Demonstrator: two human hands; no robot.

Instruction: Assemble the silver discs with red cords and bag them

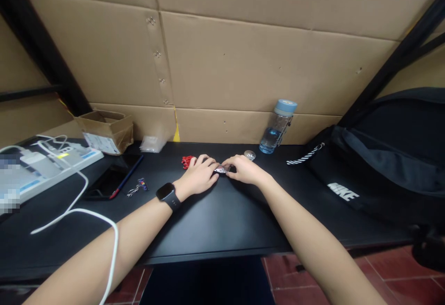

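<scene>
Between my two hands, low over the black table [222,221], is a small shiny silvery packet [221,169]. My left hand [200,175], with a dark watch on its wrist, has its fingers on the packet's left side. The fingers of my right hand [243,169] are closed on its right side. Just left of my left hand lies a red object [187,162], partly hidden by the fingers. A small round shiny item [249,155] rests behind my right hand.
A water bottle [276,126] stands behind at right, near a black backpack [375,161]. At left are an open cardboard box [107,131], a clear plastic bag [153,143], a phone [114,177], a keychain [139,187] and a power strip [52,173]. A white cable [113,231] crosses my left forearm.
</scene>
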